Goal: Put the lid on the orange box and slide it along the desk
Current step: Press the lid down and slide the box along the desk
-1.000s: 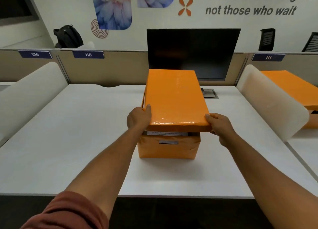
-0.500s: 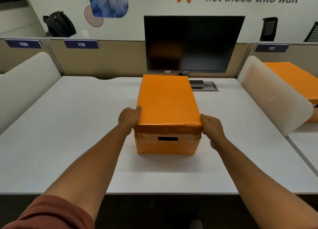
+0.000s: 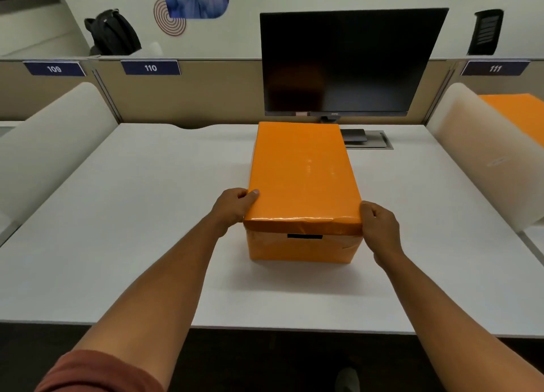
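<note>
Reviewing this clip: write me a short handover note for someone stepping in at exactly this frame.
Left hand: gripping the lid's near left corner, thumb on top.
Right hand: holding the near right corner of the lid.
The orange box sits mid-desk, in front of the monitor; the lid sits level on it, covering the top.
Done: lid appears on.
Left: slide the box along the desk. There is open desk to both sides.
</note>
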Demonstrator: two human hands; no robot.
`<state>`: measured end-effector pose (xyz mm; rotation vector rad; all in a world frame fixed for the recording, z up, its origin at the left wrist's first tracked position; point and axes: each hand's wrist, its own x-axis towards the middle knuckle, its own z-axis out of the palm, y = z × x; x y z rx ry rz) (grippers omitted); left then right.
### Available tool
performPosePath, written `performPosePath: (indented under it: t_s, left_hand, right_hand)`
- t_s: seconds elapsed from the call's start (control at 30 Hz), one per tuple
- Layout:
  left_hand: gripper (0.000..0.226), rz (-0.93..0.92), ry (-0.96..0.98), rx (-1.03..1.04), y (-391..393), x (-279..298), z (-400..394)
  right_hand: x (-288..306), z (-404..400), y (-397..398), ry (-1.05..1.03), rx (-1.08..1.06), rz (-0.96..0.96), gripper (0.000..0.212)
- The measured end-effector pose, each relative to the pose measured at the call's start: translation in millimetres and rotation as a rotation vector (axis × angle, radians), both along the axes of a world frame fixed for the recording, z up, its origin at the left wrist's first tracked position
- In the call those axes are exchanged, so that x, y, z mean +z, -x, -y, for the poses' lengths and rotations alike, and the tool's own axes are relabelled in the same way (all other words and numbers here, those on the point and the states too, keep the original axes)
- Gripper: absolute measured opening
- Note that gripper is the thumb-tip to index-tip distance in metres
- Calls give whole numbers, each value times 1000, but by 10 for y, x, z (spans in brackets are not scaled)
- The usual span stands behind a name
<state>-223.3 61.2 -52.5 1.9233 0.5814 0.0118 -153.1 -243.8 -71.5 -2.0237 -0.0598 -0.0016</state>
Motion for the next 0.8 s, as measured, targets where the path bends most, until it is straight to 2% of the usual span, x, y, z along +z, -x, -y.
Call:
performPosePath:
  t_s: [0.2, 0.33, 0.43, 0.53, 0.8]
  left_hand:
    - [58, -30, -42, -64, 46, -32, 18]
    - [64, -83, -170, -126, 3, 35, -40]
    - [70, -4, -202, -70, -154, 160, -43]
    - [70, 53, -241, 5, -398, 324, -16]
    - [65, 4, -480, -138, -1084, 436, -43]
  right_hand:
    - [27, 26, -2, 77, 17, 14, 38]
    - [132, 44, -166, 113, 51, -30, 28]
    - [283, -54, -382, 156, 62, -4, 48]
    - [413, -250, -657, 289, 151, 82, 51]
    - [567, -763, -1526, 625, 393, 203, 58]
